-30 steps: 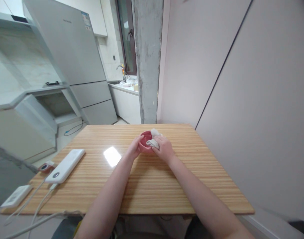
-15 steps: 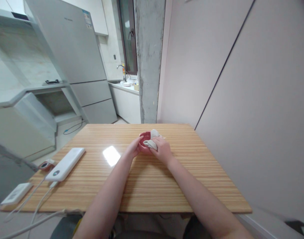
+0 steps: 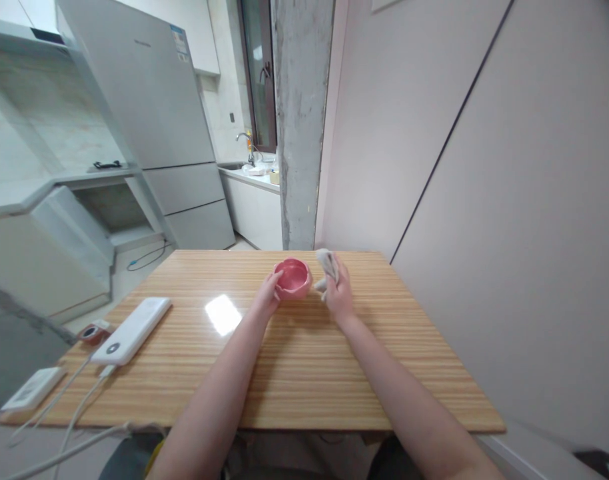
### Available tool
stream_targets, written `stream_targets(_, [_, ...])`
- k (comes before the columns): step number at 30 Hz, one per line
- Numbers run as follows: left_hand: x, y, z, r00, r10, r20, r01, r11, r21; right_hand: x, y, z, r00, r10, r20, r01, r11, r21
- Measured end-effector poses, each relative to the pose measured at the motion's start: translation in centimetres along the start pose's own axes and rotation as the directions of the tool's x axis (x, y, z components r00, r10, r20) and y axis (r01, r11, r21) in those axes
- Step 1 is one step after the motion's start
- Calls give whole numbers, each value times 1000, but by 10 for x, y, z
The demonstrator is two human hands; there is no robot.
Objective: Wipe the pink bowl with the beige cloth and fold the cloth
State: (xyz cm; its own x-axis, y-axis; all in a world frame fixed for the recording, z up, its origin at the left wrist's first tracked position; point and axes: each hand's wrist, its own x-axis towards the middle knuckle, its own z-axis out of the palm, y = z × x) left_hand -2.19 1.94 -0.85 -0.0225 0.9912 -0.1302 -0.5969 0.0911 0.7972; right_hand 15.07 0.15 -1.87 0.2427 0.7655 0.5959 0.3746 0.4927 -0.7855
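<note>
A pink bowl (image 3: 295, 285) with a wavy, petal-like rim is in the middle of the far half of the wooden table, its opening tilted toward me. My left hand (image 3: 268, 293) grips its left side, the thumb over the rim. To the right of the bowl, apart from it, my right hand (image 3: 340, 291) is closed around a crumpled light-grey cloth (image 3: 327, 263). Part of the cloth hangs down toward the bowl's right side. The bowl's underside is hidden, so I cannot tell whether it touches the table.
On the left of the wooden table (image 3: 304, 373) lie a white power bank (image 3: 132, 331) with cables, a small reddish-brown object (image 3: 92, 333) and a white box-like device (image 3: 33, 389). A wall (image 3: 464, 220) runs along the right. Beyond stand a concrete pillar (image 3: 302, 127) and a fridge (image 3: 134, 100).
My right hand has drawn the cloth out of the bowl and moved it to the right. The bowl's inside now shows, while my left hand keeps hold of it.
</note>
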Motion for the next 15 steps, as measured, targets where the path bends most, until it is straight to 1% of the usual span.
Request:
stream_targets(2, [-5, -1, 4, 997, -49, 65, 49, 999, 4, -3, 2, 10, 984, 61, 167, -78, 992, 96])
stream_targets(3, [-7, -2, 5, 994, -65, 90, 65, 998, -6, -8, 2, 17, 971, 83, 224, -113, 985, 126])
stream_targets(4, [-9, -2, 6, 992, -71, 102, 73, 997, -22, -13, 0, 23, 963, 98, 253, -136, 981, 140])
stream_targets(6, [-11, -3, 9, 997, -38, 69, 42, 997, -68, -25, -5, 35, 957, 106, 269, -147, 980, 137])
stream_targets(9, [-13, -4, 12, 997, 80, -7, -81, 991, -103, -41, -15, 46, 953, 118, 277, -158, 979, 127])
stream_targets(10, [-13, -4, 13, 994, 108, -8, -108, 989, -100, -43, -17, 47, 953, 133, 272, -174, 976, 132])
stream_targets(11, [-15, -4, 13, 994, 107, 12, -106, 990, -89, -43, -18, 46, 955, 154, 253, -196, 969, 149])
stream_targets(12, [-16, -4, 13, 996, 68, 54, -64, 996, -68, -41, -18, 44, 959, 185, 215, -225, 958, 178])
stream_targets(13, [-18, -4, 13, 994, -7, 110, 11, 999, -35, -37, -17, 40, 960, 224, 167, -257, 942, 217])
stream_targets(15, [-21, -4, 11, 961, -185, 204, 183, 983, 28, -24, -10, 31, 948, 308, 76, -316, 897, 310])
